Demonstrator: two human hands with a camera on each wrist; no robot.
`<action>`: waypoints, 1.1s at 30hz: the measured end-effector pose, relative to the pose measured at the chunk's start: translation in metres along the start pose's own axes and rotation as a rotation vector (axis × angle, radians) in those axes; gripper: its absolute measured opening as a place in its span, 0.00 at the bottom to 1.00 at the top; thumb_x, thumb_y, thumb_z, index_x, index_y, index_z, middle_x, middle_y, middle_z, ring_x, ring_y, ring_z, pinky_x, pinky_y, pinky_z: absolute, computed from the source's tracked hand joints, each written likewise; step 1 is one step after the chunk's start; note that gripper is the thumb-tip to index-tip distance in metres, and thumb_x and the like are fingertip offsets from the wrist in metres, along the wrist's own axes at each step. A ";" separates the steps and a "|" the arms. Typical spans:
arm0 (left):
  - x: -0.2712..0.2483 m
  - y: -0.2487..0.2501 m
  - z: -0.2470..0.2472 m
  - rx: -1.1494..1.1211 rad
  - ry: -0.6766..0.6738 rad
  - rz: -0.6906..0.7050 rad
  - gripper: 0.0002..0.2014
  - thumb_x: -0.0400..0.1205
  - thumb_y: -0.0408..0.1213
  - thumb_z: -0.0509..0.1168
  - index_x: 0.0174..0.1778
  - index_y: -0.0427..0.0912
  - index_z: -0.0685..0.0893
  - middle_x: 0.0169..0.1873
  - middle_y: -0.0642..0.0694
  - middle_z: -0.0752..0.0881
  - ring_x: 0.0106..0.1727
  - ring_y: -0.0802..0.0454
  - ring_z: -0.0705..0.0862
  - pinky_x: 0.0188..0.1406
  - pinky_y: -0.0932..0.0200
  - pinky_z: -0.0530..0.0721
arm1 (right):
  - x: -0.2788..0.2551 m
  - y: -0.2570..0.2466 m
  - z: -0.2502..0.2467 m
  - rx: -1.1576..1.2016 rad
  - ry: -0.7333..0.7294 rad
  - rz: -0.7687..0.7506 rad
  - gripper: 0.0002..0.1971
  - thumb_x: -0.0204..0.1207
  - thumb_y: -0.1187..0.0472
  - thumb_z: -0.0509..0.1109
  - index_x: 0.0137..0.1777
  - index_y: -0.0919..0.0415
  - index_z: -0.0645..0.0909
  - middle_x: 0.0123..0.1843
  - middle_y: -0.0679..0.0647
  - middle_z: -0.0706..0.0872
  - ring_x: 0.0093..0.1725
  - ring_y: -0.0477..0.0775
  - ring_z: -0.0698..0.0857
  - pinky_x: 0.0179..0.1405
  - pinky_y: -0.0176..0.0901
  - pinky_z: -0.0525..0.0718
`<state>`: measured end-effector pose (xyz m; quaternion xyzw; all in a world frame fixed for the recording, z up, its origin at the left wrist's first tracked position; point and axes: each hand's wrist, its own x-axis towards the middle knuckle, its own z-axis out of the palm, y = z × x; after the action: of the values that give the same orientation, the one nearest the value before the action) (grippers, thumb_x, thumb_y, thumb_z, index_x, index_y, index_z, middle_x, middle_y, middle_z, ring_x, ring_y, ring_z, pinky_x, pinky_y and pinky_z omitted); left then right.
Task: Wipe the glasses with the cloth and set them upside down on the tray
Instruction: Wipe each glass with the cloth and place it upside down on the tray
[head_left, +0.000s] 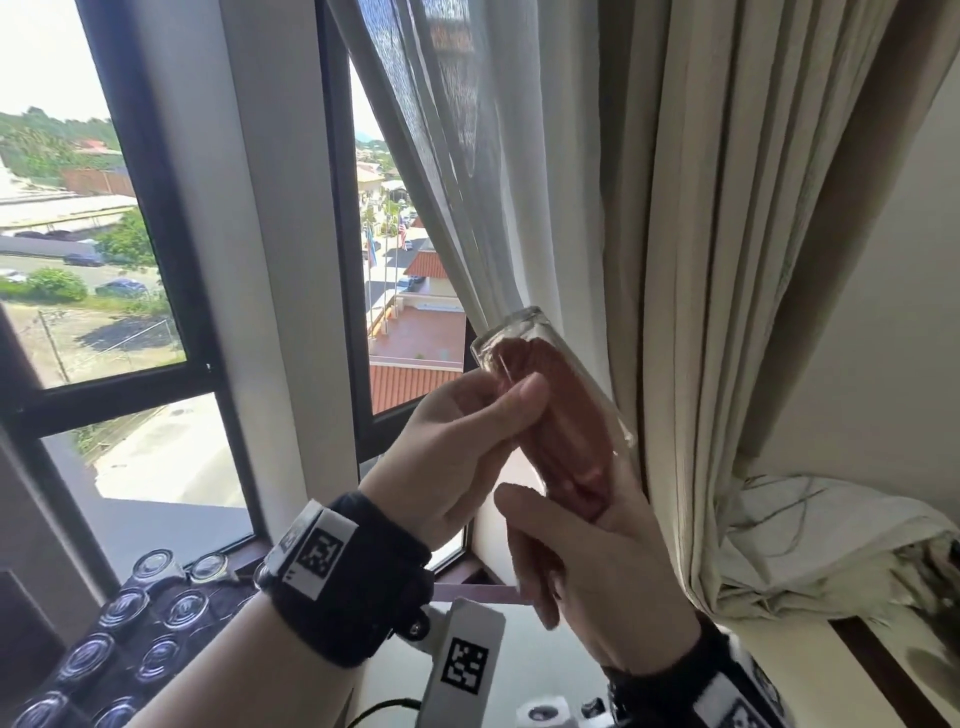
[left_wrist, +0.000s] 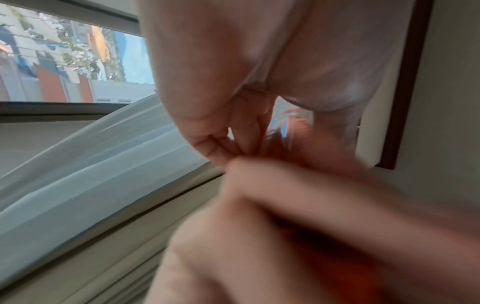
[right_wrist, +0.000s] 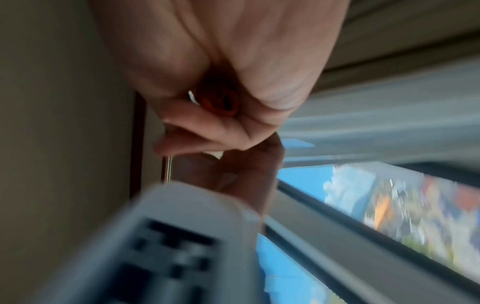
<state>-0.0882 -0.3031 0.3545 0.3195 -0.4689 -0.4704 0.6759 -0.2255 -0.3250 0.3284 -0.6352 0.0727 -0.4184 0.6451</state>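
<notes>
I hold a clear tall glass (head_left: 566, 395) up in front of the window, tilted, with its thick base pointing up and left. My left hand (head_left: 498, 410) grips its side, thumb across the front. A reddish-orange cloth (head_left: 582, 467) fills the inside of the glass. My right hand (head_left: 566, 540) holds the cloth at the glass's mouth, lower right. The right wrist view shows the cloth (right_wrist: 221, 102) bunched in my curled fingers. In the left wrist view the glass (left_wrist: 288, 127) shows between my fingers, blurred. A dark tray (head_left: 234, 592) sits at the lower left.
Several clear glasses (head_left: 184, 608) stand upside down in rows on the tray. A sheer white curtain (head_left: 467, 182) and a heavy beige curtain (head_left: 727, 260) hang right behind the held glass. The dark window frame (head_left: 171, 260) stands to the left.
</notes>
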 end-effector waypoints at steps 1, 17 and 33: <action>0.003 0.000 -0.002 -0.001 0.050 -0.008 0.09 0.77 0.38 0.71 0.38 0.42 0.96 0.34 0.44 0.92 0.38 0.53 0.92 0.42 0.65 0.91 | 0.001 0.004 -0.002 -0.173 0.002 -0.047 0.39 0.80 0.74 0.70 0.79 0.34 0.66 0.56 0.46 0.91 0.18 0.55 0.79 0.17 0.42 0.78; 0.006 -0.005 -0.011 -0.008 0.153 -0.064 0.13 0.78 0.41 0.73 0.47 0.32 0.92 0.39 0.39 0.93 0.43 0.47 0.93 0.44 0.61 0.91 | 0.012 0.010 -0.009 -0.388 0.027 0.017 0.42 0.82 0.74 0.67 0.73 0.20 0.66 0.46 0.48 0.91 0.24 0.51 0.84 0.20 0.43 0.83; 0.009 -0.023 -0.025 -0.078 -0.019 -0.131 0.16 0.85 0.37 0.69 0.64 0.30 0.88 0.60 0.30 0.90 0.64 0.37 0.89 0.69 0.51 0.89 | 0.009 0.015 -0.010 0.870 0.026 0.158 0.24 0.81 0.53 0.68 0.72 0.65 0.76 0.60 0.66 0.86 0.12 0.46 0.75 0.08 0.32 0.72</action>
<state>-0.0715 -0.3194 0.3282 0.3185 -0.4344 -0.5347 0.6512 -0.2199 -0.3404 0.3174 -0.2914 -0.0535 -0.3674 0.8816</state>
